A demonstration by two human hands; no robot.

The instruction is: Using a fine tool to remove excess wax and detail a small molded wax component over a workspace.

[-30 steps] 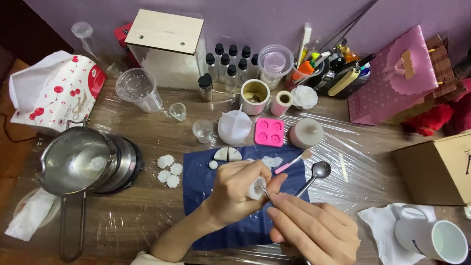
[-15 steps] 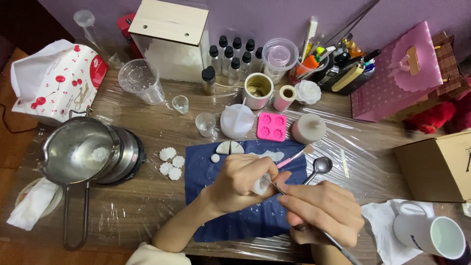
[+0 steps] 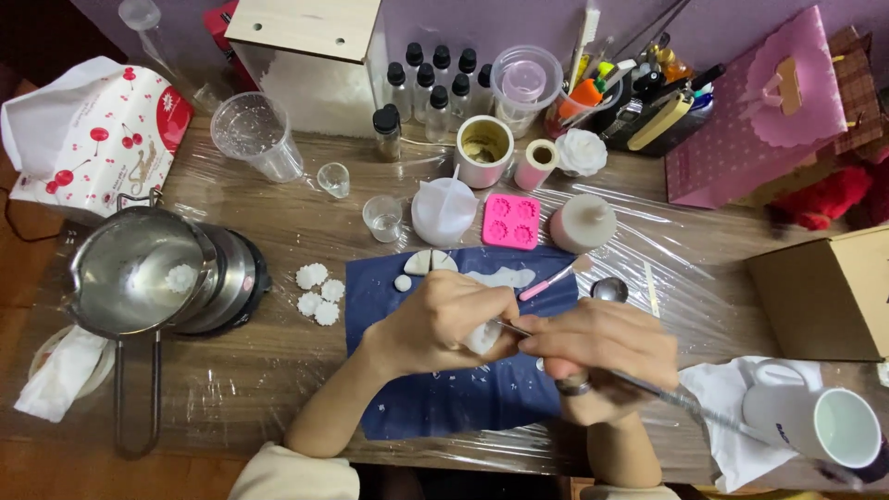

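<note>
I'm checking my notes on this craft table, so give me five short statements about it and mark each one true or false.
1. The left hand holds a small white piece. True.
2. The right hand holds a thin metal tool whose tip meets the white piece. True.
3. The pink mould lies on the blue mat. False: it lies on the plastic-covered table, just beyond the mat's far edge.
4. The metal pot sits to the right of the hands. False: it sits to the left, with a white flower shape inside.
5. Four white flower shapes lie between the pot and the mat. True.
</note>
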